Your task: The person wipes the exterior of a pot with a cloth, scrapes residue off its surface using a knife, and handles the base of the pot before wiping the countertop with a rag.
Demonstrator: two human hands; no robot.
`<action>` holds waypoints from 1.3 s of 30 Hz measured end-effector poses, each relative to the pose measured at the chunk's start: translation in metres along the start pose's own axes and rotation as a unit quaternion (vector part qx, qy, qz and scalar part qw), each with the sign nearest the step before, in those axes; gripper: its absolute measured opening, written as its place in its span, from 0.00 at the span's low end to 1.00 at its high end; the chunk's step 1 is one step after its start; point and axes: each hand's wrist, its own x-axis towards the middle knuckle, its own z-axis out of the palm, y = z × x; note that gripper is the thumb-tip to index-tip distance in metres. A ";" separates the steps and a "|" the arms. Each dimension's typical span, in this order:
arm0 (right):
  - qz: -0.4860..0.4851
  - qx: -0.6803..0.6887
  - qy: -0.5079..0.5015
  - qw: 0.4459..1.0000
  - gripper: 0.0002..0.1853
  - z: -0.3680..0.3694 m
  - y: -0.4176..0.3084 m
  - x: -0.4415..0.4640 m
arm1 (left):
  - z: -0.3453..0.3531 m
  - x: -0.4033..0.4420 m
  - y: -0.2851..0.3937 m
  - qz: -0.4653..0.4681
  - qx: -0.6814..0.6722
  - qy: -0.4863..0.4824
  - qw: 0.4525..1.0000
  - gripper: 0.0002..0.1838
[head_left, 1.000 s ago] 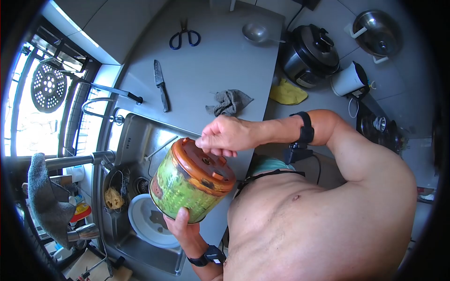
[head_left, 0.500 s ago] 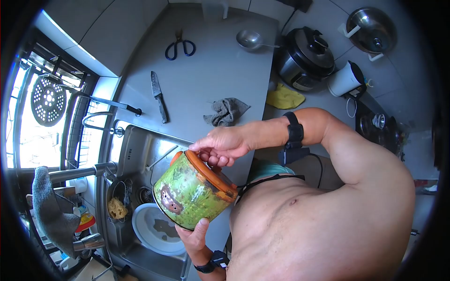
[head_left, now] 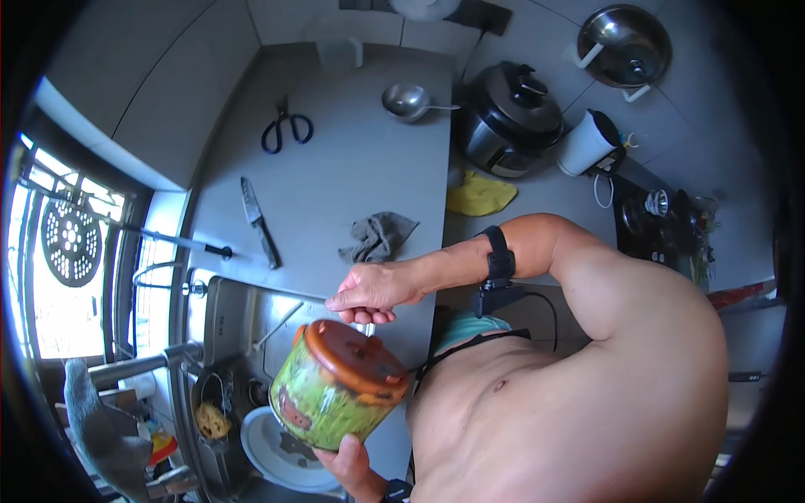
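A worn, round green pot [head_left: 323, 402] with an orange-brown lid [head_left: 356, 356] is tilted over the edge of the sink. Its side has scuffed paint and a brownish patch. My left hand [head_left: 346, 459] supports it from below, thumb against the wall. Just above the lid, my right hand [head_left: 373, 289] has its fingers curled in and the thumb pressed on them. Whatever the right fingers hold, if anything, is hidden. Under the pot, a white basin [head_left: 264, 457] with some water and dark bits stands in the sink [head_left: 222, 314].
On the grey counter lie a knife [head_left: 258, 222], scissors [head_left: 287, 132], a grey cloth [head_left: 377, 237] and a metal ladle [head_left: 407, 102]. A pressure cooker [head_left: 511, 117], yellow cloth [head_left: 482, 194] and white kettle [head_left: 587, 144] stand beyond. A tan scrubber [head_left: 212, 421] sits in the sink corner.
My right hand has lifted off the lid's rim and now hovers above it. The pot has turned so more of the lid's top shows. The whole view has shifted.
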 end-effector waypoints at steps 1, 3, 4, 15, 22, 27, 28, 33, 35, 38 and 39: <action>-0.026 -0.060 0.038 0.997 0.18 -0.010 0.001 0.001 | 0.003 0.001 0.002 0.018 -0.019 -0.003 1.000 0.46; -0.069 -0.143 0.104 0.982 0.15 -0.037 0.002 0.004 | -0.001 -0.007 0.005 0.068 0.023 0.040 0.997 0.22; -0.087 -0.166 0.134 0.973 0.14 -0.056 0.002 0.004 | -0.005 -0.009 0.002 0.098 0.082 0.037 0.991 0.22; -0.208 -0.576 0.239 0.754 0.21 -0.125 0.024 -0.009 | 0.008 -0.006 0.007 0.006 0.044 0.154 0.987 0.37; -0.263 -0.573 0.180 0.755 0.22 -0.136 0.057 0.001 | 0.014 -0.010 0.005 0.002 0.075 0.201 0.977 0.39; -0.232 -0.474 0.225 0.819 0.16 -0.131 0.020 -0.001 | 0.016 -0.015 0.002 -0.025 0.070 0.250 0.965 0.38; -0.256 -0.473 0.275 0.797 0.13 -0.136 0.020 0.013 | 0.015 -0.015 0.001 -0.029 0.095 0.248 0.964 0.39; -0.262 -0.603 0.222 0.721 0.08 -0.147 0.017 0.050 | 0.029 0.012 0.006 0.016 -0.063 0.103 0.993 0.45; -0.236 -0.624 0.212 0.714 0.08 -0.147 0.018 0.059 | 0.024 0.011 0.002 0.021 -0.071 0.099 0.992 0.44; -0.216 -0.607 0.217 0.733 0.07 -0.150 0.022 0.066 | 0.020 0.007 0.002 0.012 -0.079 0.096 0.992 0.43; -0.216 -0.597 0.223 0.739 0.08 -0.149 0.021 0.065 | 0.021 0.007 0.002 0.010 -0.084 0.096 0.992 0.43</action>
